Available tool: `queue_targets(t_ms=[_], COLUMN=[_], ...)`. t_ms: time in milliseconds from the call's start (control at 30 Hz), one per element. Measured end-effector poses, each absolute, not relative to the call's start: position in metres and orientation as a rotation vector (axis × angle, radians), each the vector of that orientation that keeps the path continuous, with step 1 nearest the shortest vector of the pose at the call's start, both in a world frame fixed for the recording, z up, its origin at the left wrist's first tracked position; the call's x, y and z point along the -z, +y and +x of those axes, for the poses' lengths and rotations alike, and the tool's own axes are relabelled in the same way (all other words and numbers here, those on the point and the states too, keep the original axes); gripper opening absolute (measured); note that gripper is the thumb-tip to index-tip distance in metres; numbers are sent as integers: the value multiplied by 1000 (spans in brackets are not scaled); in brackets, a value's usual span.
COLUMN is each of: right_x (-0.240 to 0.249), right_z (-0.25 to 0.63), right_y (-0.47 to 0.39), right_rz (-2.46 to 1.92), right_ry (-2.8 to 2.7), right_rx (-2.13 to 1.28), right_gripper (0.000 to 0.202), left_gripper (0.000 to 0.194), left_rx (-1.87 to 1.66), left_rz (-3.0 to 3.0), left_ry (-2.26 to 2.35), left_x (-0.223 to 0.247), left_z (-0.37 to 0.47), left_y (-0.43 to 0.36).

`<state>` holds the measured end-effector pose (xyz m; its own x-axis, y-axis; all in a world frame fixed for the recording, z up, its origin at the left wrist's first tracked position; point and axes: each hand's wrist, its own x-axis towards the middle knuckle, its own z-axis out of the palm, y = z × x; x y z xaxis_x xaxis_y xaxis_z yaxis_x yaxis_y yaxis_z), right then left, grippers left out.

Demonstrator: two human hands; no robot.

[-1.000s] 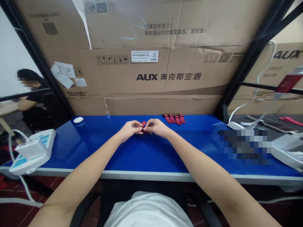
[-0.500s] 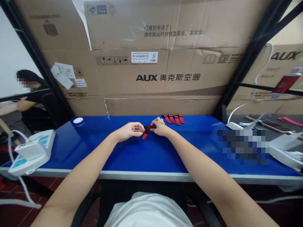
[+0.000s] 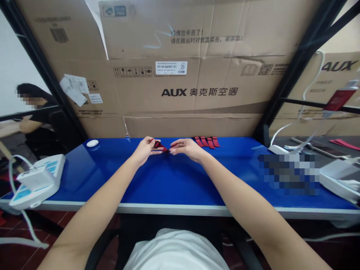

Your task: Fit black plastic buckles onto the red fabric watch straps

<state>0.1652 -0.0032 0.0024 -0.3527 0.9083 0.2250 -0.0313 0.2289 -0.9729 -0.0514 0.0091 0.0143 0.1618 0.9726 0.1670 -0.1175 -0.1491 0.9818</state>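
- Left hand point(image 3: 144, 150): fingers drawn together on a short red webbing strap; palm raised just above the blue tabletop point(image 3: 171, 180).
- Red webbing strap point(image 3: 163, 148): one piece, held between the two hands near the middle of the far half of the tabletop; its free end slopes down toward the right hand.
- Black buckle point(image 3: 157, 144): one, on the strap, beside the left fingertips.
- Right hand point(image 3: 188, 148): thumb and fingers bent with a narrow gap, tips just beside the strap's lower end; whether they grip it, cannot tell.
- Group of red straps point(image 3: 207, 142): several, with black fittings, side by side near the far edge, beyond and to the right of the right hand.
- White round disc point(image 3: 92, 143): one, flat, near the far left corner.
- White power strip point(image 3: 39, 180): one, blue-panelled, at the left end, a white plug-in adapter point(image 3: 36, 178) upon it.
- Smartphone point(image 3: 322, 147): one, lying on a dark surface at right.
- Cardboard panel point(image 3: 174, 105): printed "AUX", upright behind the tabletop.
- Person point(image 3: 38, 108): dark clothing, seated at far left.
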Motion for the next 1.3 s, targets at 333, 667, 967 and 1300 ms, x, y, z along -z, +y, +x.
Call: queue_targets(t_ms=[333,667,967,1300], right_x=[-3,-1,1,4], right_z=[149,148,143,142], right_y=[-14,-12,-11,-9], right_rz=[-995,-990,-983,-913], right_ry=[-1826,-1851,-1764,-1738], right_rx=[-1036,-716,-601,-742], right_gripper=[27,23,22,28], left_gripper=[34,36,33,33], left_rx=[-1363,-1397,-1332,-1471], left_rz=[1339,1284,1257,1290], left_ry=[717,731,731,731], left_x=[4,2,-3,-4], left_z=[-20,-17,-14,-18], left_y=[0,-5,-10,-6])
